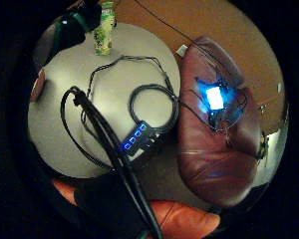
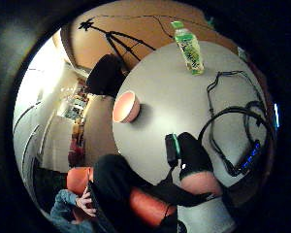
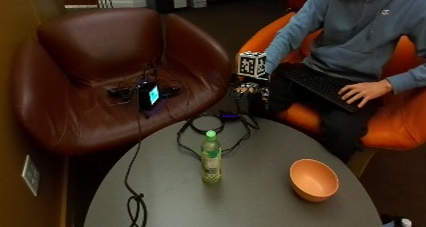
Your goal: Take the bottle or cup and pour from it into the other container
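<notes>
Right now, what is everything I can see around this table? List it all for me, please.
Bottle: one, clear with green cap and label, upright near the middle of the table.
Bowl: one, orange-pink, on the table, apart from the bottle.
Table: one, round, grey.
Cables: a black tangle, on the table's far side, one trailing down its edge.
Small hub: one, black with blue lights, among the cables.
Brown armchair: one, leather, beside the table.
Lit device: one, black with a glowing screen, on the brown armchair's seat.
Orange chair: one, the person sits in it.
Keyboard: one, black, on the person's lap.
Bare hand: on the keyboard.
Gloved right hand: black glove, over the table's far edge, holding nothing.
</notes>
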Motion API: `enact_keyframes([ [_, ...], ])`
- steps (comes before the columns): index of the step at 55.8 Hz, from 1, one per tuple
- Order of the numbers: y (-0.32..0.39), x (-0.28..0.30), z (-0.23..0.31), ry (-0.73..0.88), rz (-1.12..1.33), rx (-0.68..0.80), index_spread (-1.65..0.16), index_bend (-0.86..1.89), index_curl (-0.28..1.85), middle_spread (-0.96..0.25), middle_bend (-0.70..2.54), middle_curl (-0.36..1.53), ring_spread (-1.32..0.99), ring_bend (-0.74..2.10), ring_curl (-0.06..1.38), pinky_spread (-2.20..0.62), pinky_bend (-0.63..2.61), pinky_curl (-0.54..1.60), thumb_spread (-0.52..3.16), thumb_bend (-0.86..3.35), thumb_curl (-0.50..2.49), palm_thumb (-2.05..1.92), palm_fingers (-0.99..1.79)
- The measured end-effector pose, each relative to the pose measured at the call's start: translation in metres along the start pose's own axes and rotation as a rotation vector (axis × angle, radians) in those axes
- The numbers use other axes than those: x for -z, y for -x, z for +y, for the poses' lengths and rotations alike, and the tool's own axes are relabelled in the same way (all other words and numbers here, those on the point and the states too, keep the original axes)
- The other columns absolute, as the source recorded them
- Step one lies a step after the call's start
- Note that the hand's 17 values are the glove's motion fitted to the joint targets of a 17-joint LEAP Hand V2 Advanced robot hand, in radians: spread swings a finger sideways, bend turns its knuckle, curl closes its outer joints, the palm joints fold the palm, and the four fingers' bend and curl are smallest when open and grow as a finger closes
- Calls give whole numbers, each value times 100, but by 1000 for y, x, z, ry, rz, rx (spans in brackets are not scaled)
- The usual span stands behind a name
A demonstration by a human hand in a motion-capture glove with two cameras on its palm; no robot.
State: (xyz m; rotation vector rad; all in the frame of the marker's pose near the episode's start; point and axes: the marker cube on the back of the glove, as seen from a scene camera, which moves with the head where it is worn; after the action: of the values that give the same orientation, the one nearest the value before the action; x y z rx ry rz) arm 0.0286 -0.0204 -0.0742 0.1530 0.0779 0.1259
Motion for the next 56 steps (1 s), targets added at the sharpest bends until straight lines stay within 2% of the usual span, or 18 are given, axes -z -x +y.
enact_keyframes([
  [16, -31, 33, -31, 5, -75, -67, -31, 10, 20, -6, 18, 27, -9, 40, 29, 18, 53, 33, 100, -2, 32, 63, 13],
  [31, -62, 39, -53, -10, -169, -118, -32, 12, 19, -5, 20, 29, -8, 43, 30, 21, 54, 34, 99, -3, 33, 58, 7],
  [56, -82, 1, -95, 1, -361, -211, -34, 10, 17, -7, 20, 32, -8, 47, 31, 22, 58, 36, 97, -3, 32, 55, 3],
])
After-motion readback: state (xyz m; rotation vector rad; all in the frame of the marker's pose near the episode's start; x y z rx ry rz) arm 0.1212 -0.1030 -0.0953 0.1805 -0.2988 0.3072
